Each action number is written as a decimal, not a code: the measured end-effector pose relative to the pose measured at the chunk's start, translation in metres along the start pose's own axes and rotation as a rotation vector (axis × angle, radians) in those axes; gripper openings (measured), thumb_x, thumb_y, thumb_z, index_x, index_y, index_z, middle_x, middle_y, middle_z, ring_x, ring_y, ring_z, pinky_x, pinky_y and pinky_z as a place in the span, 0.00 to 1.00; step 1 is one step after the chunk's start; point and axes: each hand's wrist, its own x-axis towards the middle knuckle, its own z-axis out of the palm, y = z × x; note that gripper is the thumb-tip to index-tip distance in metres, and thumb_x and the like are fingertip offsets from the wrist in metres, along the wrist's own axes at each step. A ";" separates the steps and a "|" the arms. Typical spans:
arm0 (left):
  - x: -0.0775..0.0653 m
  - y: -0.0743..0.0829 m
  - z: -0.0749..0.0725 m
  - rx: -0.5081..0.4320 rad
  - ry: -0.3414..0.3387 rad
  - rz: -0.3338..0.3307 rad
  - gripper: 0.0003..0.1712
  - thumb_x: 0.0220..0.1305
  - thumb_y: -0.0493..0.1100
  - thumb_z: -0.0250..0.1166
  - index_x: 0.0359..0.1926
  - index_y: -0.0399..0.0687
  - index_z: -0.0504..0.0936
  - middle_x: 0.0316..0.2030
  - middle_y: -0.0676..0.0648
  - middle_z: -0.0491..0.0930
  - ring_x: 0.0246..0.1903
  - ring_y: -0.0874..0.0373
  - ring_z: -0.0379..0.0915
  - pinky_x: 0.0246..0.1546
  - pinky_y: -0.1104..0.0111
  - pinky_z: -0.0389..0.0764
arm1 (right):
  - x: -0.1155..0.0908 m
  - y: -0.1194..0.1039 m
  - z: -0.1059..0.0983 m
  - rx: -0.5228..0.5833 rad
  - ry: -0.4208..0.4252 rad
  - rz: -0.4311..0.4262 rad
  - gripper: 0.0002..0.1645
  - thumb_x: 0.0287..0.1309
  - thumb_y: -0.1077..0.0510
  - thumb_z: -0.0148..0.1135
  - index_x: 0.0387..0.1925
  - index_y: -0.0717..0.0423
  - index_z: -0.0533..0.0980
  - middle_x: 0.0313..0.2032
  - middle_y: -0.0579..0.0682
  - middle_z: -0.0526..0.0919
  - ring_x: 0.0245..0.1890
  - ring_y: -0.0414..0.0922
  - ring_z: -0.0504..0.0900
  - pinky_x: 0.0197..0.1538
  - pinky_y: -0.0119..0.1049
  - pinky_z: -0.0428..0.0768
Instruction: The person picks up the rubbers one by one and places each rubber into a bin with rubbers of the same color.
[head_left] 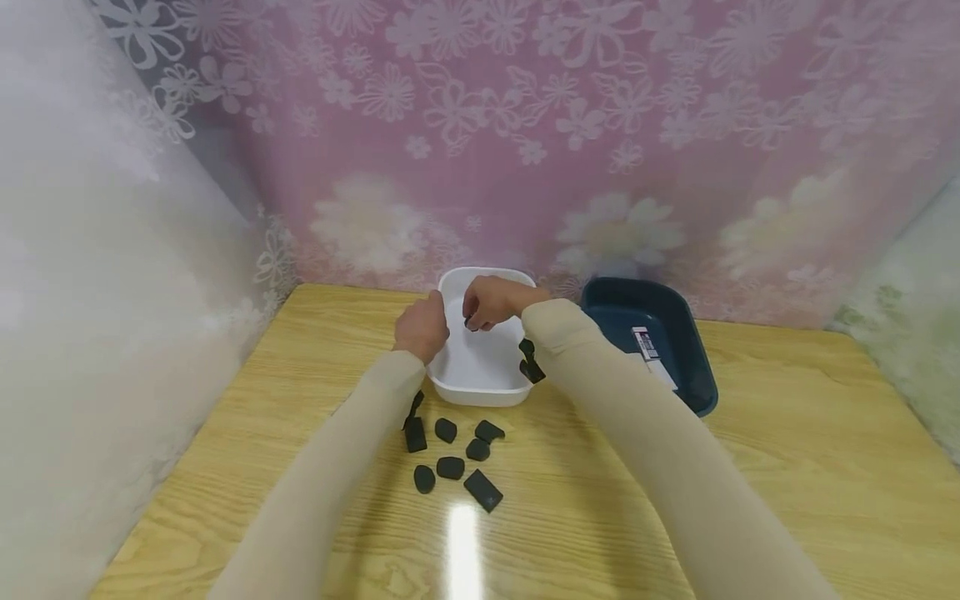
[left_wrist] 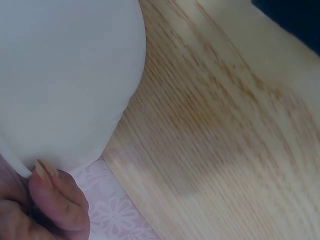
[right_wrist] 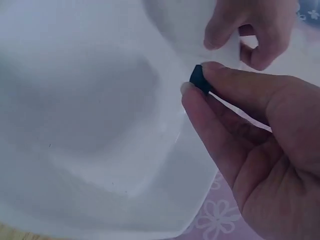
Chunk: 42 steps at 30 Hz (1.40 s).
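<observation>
A white plastic basin stands near the back of the table. My left hand grips its left rim; the left wrist view shows fingertips curled over the edge. Above the basin's inside, my right hand pinches a small dark piece between thumb and finger. Its exact kind cannot be told. In the right wrist view, the basin floor shows a few tiny dark specks. Several dark, stone-like pieces lie on the table in front of the basin, among them a flat rectangular one.
A dark blue basin stands to the right, partly behind my right sleeve, with a white printed packet inside. Flowered pink cloth hangs right behind the wooden table. Black devices are at my wrists.
</observation>
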 end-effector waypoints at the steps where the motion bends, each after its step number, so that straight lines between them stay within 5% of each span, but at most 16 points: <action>1: 0.000 0.002 0.001 0.005 -0.004 0.003 0.17 0.65 0.40 0.60 0.51 0.37 0.68 0.36 0.38 0.79 0.35 0.44 0.80 0.32 0.56 0.80 | 0.000 0.000 0.001 -0.008 -0.017 0.006 0.11 0.60 0.62 0.63 0.45 0.61 0.80 0.39 0.52 0.83 0.38 0.43 0.83 0.42 0.33 0.79; 6: -0.002 0.008 0.001 0.023 0.003 0.016 0.15 0.66 0.41 0.59 0.50 0.38 0.68 0.36 0.39 0.78 0.34 0.44 0.80 0.31 0.56 0.80 | 0.003 0.001 0.009 -0.096 -0.048 0.028 0.09 0.58 0.63 0.64 0.41 0.59 0.82 0.35 0.48 0.84 0.33 0.40 0.82 0.38 0.31 0.78; 12: -0.004 0.011 0.001 0.018 0.014 0.021 0.15 0.66 0.39 0.59 0.49 0.37 0.68 0.36 0.38 0.79 0.34 0.44 0.80 0.31 0.56 0.80 | 0.003 0.004 0.023 -0.195 -0.109 0.163 0.04 0.59 0.60 0.64 0.36 0.57 0.80 0.24 0.46 0.80 0.23 0.37 0.73 0.29 0.30 0.71; 25: -0.002 0.018 0.004 0.015 -0.008 0.023 0.15 0.66 0.39 0.59 0.49 0.37 0.68 0.36 0.38 0.79 0.34 0.46 0.80 0.30 0.59 0.80 | -0.006 0.011 0.025 -0.196 -0.139 0.209 0.13 0.62 0.55 0.61 0.46 0.55 0.75 0.33 0.50 0.80 0.28 0.41 0.75 0.34 0.32 0.73; 32: 0.000 0.009 0.007 -0.008 0.005 0.009 0.17 0.65 0.39 0.60 0.51 0.36 0.68 0.39 0.37 0.79 0.37 0.43 0.79 0.34 0.55 0.80 | -0.032 0.004 0.015 -0.317 0.012 -0.033 0.22 0.68 0.53 0.54 0.59 0.60 0.71 0.55 0.55 0.75 0.54 0.48 0.74 0.56 0.42 0.70; 37: 0.002 0.001 0.005 -0.015 0.012 0.023 0.19 0.64 0.38 0.60 0.52 0.34 0.67 0.37 0.36 0.79 0.36 0.42 0.80 0.32 0.54 0.80 | -0.077 -0.005 0.032 -0.286 0.238 -0.234 0.15 0.67 0.54 0.55 0.51 0.54 0.78 0.49 0.51 0.77 0.44 0.44 0.77 0.47 0.39 0.75; 42: 0.004 -0.001 0.002 0.004 0.019 0.013 0.19 0.66 0.38 0.58 0.55 0.33 0.67 0.36 0.36 0.79 0.34 0.42 0.80 0.32 0.55 0.81 | -0.115 -0.014 0.072 -0.291 0.430 -0.386 0.07 0.63 0.55 0.60 0.42 0.49 0.81 0.42 0.45 0.78 0.36 0.40 0.77 0.37 0.34 0.76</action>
